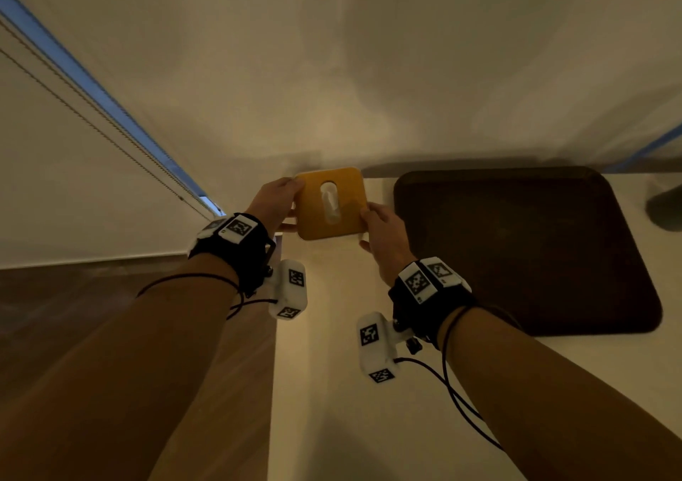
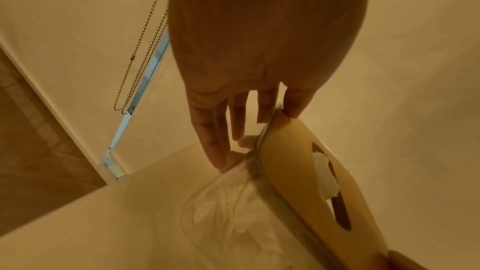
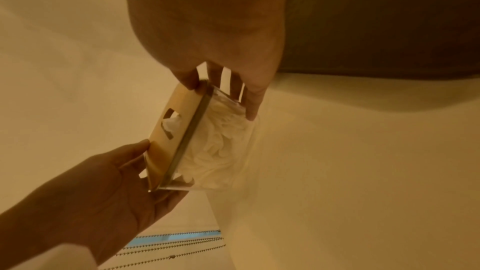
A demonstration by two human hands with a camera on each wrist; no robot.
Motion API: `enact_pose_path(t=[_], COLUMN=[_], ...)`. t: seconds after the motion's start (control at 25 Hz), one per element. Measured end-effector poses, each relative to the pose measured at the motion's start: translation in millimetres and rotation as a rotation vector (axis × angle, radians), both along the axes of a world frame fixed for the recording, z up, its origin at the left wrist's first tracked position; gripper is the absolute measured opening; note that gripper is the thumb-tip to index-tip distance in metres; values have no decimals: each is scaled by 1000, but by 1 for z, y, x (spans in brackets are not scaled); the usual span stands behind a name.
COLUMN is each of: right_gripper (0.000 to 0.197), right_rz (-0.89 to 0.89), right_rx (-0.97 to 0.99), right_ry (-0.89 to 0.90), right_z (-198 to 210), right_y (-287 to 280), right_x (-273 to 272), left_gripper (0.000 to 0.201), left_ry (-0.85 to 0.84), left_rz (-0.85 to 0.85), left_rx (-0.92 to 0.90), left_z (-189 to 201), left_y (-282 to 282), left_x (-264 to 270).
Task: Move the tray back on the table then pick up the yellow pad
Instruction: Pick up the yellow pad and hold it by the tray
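We see the pale table (image 1: 332, 407) running away from us, with the dark brown tray (image 1: 524, 252) lying flat on its far right part, close to the wall, so we judge the first step done. Left of the tray, just beside its near-left corner but apart from it, is the yellow pad (image 1: 330, 202): a square, rounded-cornered yellow panel with a long slot cut through its middle. It forms the top of a clear box (image 3: 221, 141) stuffed with crumpled white tissue (image 3: 171, 125), a tuft of which pokes through the slot. The slot's long axis runs near to far, tipped slightly left. We cannot tell whether the box is lifted clear of the table or touching it. The pad lies between our two hands, so neither is nearer. Our left hand (image 1: 275, 200) pinches the far-left corner, thumb on the yellow face and fingers (image 2: 215, 141) reaching down along the clear side. Our right hand (image 1: 385, 235) pinches the near-right corner the same way, its fingers (image 3: 253, 102) stretched down the clear wall. The grip is diagonal across the square, so we judge that the coming lift depends on both hands rising together, or the box will tilt about that diagonal.
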State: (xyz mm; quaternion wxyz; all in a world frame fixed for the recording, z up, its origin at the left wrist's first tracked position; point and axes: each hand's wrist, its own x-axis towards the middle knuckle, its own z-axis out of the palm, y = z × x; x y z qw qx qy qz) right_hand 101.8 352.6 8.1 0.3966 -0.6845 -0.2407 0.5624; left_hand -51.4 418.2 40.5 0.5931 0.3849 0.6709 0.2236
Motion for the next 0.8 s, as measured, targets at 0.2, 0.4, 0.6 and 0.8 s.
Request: enact_pose_path(t=[0.2,0.4,0.6,0.8], right_gripper=[41,43,34,21], right_rz=[12,17,-16,32], right_rx=[-8,13,71,68], right_ry=[-8,-27,-168,-176], right_z=[-11,-9,-14,-18], right_y=[15,21,17,12], right_x=[-9,-9,6,6], left_gripper=[39,36,25,22], left_ry=[15,60,110,66], left_rz=[22,43,136,149], left_rx=[-22,32,131,152], left_z=[-14,-13,-26,-33], left_y=[15,19,-9,-27], left_x=[-9,-20,-34,-22])
